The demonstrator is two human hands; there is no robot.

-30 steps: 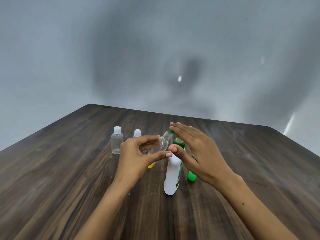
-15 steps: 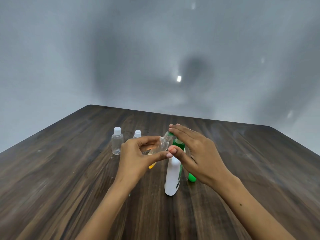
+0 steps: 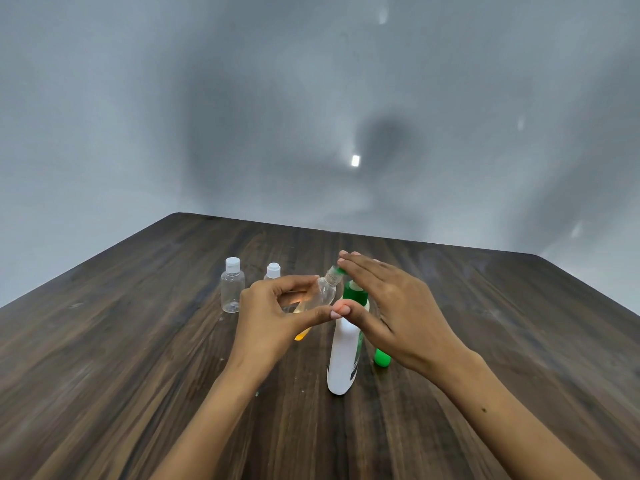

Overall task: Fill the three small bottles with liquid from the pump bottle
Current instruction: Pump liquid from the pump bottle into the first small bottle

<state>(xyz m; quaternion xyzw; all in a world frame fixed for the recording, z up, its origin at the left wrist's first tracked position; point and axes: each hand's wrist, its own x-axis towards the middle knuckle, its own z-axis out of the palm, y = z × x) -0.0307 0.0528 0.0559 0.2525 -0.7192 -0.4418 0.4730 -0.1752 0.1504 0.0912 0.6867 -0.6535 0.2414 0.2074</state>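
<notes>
The left hand (image 3: 273, 317) pinches a small clear plastic bottle (image 3: 320, 295), tilted, neck pointing up-right under the nozzle of the white pump bottle with green head (image 3: 343, 355). The right hand (image 3: 394, 306) lies flat on the pump, hiding it. 2 capped clear bottles (image 3: 232, 289) stand beyond the left hand.

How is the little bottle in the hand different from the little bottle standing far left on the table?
The held bottle is tilted toward the pump bottle; the far-left bottle stands upright on the table. The held bottle has no cap on; the far-left bottle wears a white cap. The left hand grips the held bottle; nothing touches the far-left bottle. Both are small and clear.
</notes>
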